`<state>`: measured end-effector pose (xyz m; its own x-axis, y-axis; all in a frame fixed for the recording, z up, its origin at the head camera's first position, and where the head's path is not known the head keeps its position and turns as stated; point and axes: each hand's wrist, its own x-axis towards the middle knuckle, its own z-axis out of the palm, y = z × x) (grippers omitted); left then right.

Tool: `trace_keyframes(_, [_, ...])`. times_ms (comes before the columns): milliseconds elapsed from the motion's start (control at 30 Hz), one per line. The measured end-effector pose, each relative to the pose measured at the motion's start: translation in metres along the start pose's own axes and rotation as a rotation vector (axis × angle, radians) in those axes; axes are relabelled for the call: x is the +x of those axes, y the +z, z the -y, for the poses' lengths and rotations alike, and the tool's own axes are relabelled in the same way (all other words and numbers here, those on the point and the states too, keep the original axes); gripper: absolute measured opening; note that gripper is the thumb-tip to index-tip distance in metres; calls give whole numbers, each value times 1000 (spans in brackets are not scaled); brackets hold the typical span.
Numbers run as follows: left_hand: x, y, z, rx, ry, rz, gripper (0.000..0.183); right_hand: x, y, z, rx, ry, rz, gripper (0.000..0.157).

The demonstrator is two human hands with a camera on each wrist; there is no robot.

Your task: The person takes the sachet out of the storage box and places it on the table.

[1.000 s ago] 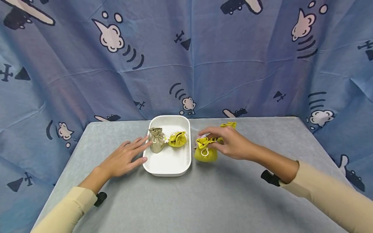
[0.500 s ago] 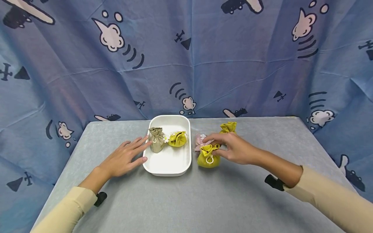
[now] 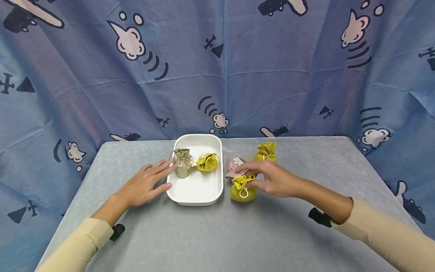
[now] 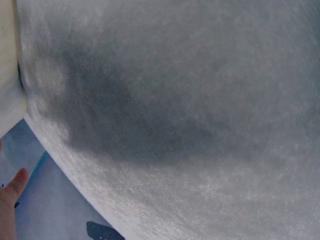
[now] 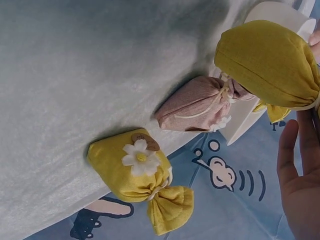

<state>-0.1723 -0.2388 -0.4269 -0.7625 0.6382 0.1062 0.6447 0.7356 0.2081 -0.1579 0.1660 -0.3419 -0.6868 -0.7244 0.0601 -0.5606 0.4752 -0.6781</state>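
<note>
Pouch (image 3: 243, 193), yellow, is pinched by right hand (image 3: 273, 178) near right edge of white tray (image 3: 195, 193), left hand (image 3: 146, 185) straight-fingered at left edge.

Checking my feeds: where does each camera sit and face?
Head: on head, facing forward and down at white tray; left hand, right hand show.
Left wrist: on left wrist, facing grey tabletop; part of a hand shows.
Right wrist: on right wrist, facing gripped yellow pouch, pink pouch; right hand, other fingertips show.
Head and right wrist share both pouches.

Cream sleeves (image 3: 377, 228), black wrist cameras (image 3: 117, 232)
</note>
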Motion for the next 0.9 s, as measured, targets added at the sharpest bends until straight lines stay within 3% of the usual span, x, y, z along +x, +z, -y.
trace_keyframes(433, [0, 1, 1, -4, 2, -5, 58, -2, 13, -2, 13, -60, -6, 41])
trace_keyframes(900, [-1, 1, 1, -6, 2, -10, 59, 12, 35, -20, -17, -101, -142, 39])
